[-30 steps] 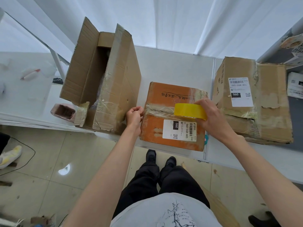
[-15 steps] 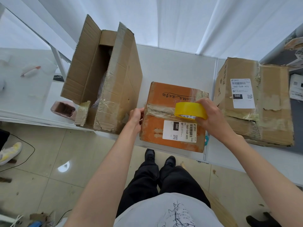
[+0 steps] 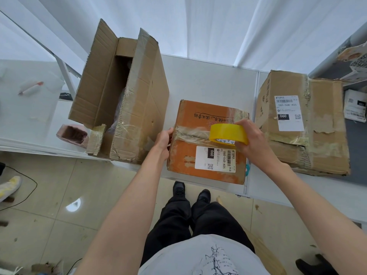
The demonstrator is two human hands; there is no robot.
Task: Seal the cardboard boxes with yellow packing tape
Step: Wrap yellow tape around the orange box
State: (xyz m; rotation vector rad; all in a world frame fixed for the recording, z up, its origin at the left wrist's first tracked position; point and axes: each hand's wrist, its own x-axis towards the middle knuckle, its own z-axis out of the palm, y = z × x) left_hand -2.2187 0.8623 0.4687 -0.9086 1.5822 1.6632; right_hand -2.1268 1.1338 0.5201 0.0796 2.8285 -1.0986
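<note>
An orange cardboard box (image 3: 200, 120) with a white label lies on the white table (image 3: 208, 80) in front of me, its flaps closed under old clear tape. My right hand (image 3: 251, 139) grips a roll of yellow packing tape (image 3: 226, 132) over the right part of the box's seam. My left hand (image 3: 163, 138) holds the box's left edge, thumb on top. A tall brown box (image 3: 139, 100) with raised flaps stands open at the left. A wide brown box (image 3: 309, 124) with a white label lies at the right.
A small pink open carton (image 3: 72, 133) sits left of the tall box. A glass-topped surface (image 3: 25, 108) extends to the left, white curtains hang behind. Packages lie on a grey shelf (image 3: 355, 104) at the far right. My feet stand on tiled floor below the table edge.
My right hand has tilted the tape roll and lowered it slightly toward the seam. My left hand has slid up against the box's left edge.
</note>
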